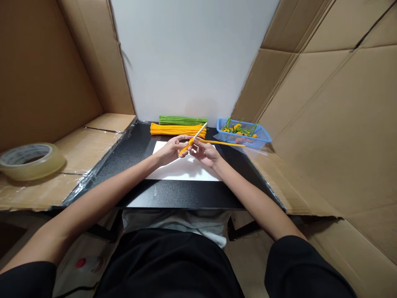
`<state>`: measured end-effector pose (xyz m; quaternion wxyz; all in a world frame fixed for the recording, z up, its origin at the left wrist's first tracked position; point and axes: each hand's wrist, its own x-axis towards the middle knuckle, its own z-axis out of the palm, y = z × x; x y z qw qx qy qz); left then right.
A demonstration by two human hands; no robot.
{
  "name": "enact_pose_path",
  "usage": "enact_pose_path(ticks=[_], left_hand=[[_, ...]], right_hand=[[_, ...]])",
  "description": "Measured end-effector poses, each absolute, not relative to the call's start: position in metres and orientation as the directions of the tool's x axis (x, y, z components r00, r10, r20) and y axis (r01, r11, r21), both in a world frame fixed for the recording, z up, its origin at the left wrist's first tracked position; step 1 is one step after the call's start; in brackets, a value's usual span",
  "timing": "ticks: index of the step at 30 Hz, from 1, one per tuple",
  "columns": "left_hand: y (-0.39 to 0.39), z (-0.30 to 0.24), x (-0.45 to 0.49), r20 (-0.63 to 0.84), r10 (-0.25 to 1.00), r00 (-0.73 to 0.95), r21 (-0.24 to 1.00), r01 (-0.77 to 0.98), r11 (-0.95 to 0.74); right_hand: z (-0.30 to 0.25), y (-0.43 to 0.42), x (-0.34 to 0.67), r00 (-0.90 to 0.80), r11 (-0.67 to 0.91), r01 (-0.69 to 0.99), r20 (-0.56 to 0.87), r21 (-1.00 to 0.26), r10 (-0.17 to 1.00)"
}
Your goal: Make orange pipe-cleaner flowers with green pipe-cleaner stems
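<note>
My left hand point(173, 149) is closed on a thin pale stick point(201, 129) that slants up to the right. An orange pipe cleaner point(228, 143) is coiled round the stick between my hands, and its coils reach down to the lower left. My right hand point(206, 152) pinches this pipe cleaner beside the coils, its long straight tail sticking out to the right. Both hands are above a white sheet point(182, 173) on the black table point(186, 196). My fingers partly hide the coils and the stick's lower part.
Behind my hands lie bundles of orange pipe cleaners point(173, 130) and green pipe cleaners point(182, 120). A blue basket point(263, 134) at the right holds orange and green pieces. Tape point(32, 161) rests on cardboard at the left. Cardboard walls point(335, 124) stand on both sides.
</note>
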<state>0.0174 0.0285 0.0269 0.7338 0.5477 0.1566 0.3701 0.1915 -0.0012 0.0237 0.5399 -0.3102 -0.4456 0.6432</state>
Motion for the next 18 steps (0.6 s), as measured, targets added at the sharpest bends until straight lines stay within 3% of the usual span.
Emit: enact_pose_path(ticks=[3,5,9,18], left_hand=[[0.026,0.024,0.022,0.209,0.729,0.652,0.942,-0.333,0.028],[0.022,0.023,0.024,0.296,0.757,0.583,0.952,-0.246,-0.183],[0.016,0.020,0.025,0.566,0.731,0.381,0.774,0.060,-0.631],[0.018,0.015,0.025,0.723,0.644,0.251,0.581,0.284,-0.763]], right_hand=[[0.019,0.002,0.191,-0.168,0.028,-0.416,0.107,-0.909,0.980],[0.016,0.005,0.190,-0.112,0.061,-0.412,0.117,-0.909,0.987],[0.014,0.005,0.187,-0.021,0.082,-0.395,0.098,-0.915,0.995],[0.017,-0.002,0.180,0.009,0.039,-0.413,0.039,-0.910,0.999]])
